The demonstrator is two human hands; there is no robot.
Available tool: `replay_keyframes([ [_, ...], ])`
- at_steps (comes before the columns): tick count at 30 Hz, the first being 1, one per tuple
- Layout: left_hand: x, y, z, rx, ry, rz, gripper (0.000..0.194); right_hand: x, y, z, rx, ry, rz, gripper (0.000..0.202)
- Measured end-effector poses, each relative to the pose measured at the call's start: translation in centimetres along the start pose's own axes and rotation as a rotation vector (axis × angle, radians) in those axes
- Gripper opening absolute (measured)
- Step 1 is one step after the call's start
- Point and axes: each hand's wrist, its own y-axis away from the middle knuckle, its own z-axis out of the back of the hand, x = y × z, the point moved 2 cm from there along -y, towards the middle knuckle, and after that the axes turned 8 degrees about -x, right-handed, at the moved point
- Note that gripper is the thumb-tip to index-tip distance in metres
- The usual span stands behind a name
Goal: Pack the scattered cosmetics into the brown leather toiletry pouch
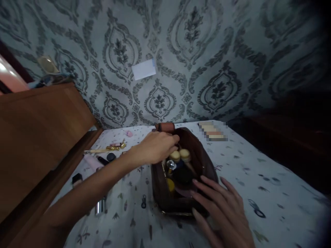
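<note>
A dark brown zip bag [156, 186] lies with its mouth wide, a tan leather piece [166, 127] at its far end. My left hand [159, 146] reaches over its far left rim, fingers curled down inside; what they hold, if anything, is hidden. Below those fingers are two cream round-capped items [184, 154], a silver-topped bottle [171, 165], a yellow round item [170, 185] and a black item [183, 174]. My right hand [222, 210] lies over the near right rim with its fingers spread, their tips just inside.
Left on the patterned cloth [134, 220] lie a pink tube [91, 162], a black round lid [111, 157], gold-coloured small items [113, 147] and a silver cylinder [99, 207]. A blurred-out flat item [213, 131] is far right. A wooden panel [38, 131] borders the left, a patterned wall [160, 100] the back.
</note>
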Motion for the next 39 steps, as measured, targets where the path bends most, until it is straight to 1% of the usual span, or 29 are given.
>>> replay_keyframes([
  [3,-0.6,2.1,-0.7,-0.096,0.002,0.009,0.021,-0.4,-0.9,0.0,0.024,0.043,0.043,0.022],
  [5,-1.0,3.5,-1.2,-0.192,0.044,0.012,0.022,-0.5,-1.4,-0.1,0.030,0.080,0.062,0.019],
  [9,-1.9,6.4,-2.5,-0.431,0.227,0.070,0.022,-0.2,-1.9,-0.6,0.042,0.121,0.082,0.022],
  [11,-2.3,7.9,-3.4,-0.531,0.311,0.096,0.027,0.2,-2.2,-1.0,0.050,0.139,0.084,0.023],
  [12,-2.5,8.7,-4.0,-0.562,0.340,0.104,0.032,0.5,-2.3,-1.1,0.052,0.150,0.084,0.024],
  [14,-2.8,10.3,-5.1,-0.583,0.368,0.113,0.042,1.2,-2.8,-1.5,0.059,0.165,0.077,0.025],
  [17,-3.0,12.6,-6.8,-0.572,0.371,0.099,0.051,2.5,-3.5,-2.3,0.052,0.148,0.065,0.026],
  [19,-2.7,13.9,-7.8,-0.566,0.365,0.107,0.053,3.6,-3.7,-3.1,0.043,0.118,0.077,0.029],
  [21,-2.0,15.2,-8.6,-0.558,0.355,0.153,0.052,4.7,-3.9,-4.0,0.041,0.093,0.100,0.029],
  [23,-0.9,16.4,-9.3,-0.548,0.346,0.231,0.047,5.6,-3.9,-4.7,0.037,0.079,0.114,0.027],
  [26,1.8,18.3,-10.3,-0.542,0.335,0.338,0.039,6.7,-4.0,-5.4,0.022,0.050,0.127,0.022],
  [29,5.5,20.5,-11.5,-0.550,0.314,0.439,0.032,7.5,-3.9,-5.8,0.019,0.009,0.160,0.023],
  [32,9.7,22.6,-12.6,-0.557,0.283,0.616,0.023,8.6,-3.6,-6.7,0.037,-0.042,0.208,0.026],
  [34,12.1,23.7,-13.1,-0.570,0.265,0.670,0.019,9.6,-3.3,-7.7,0.042,-0.093,0.237,0.027],
  [36,14.1,24.7,-13.6,-0.589,0.249,0.711,0.018,10.5,-3.0,-9.0,0.067,-0.151,0.236,0.027],
  [39,16.1,26.3,-14.2,-0.613,0.217,0.792,0.021,11.4,-2.5,-11.4,0.194,-0.241,0.158,0.028],
])
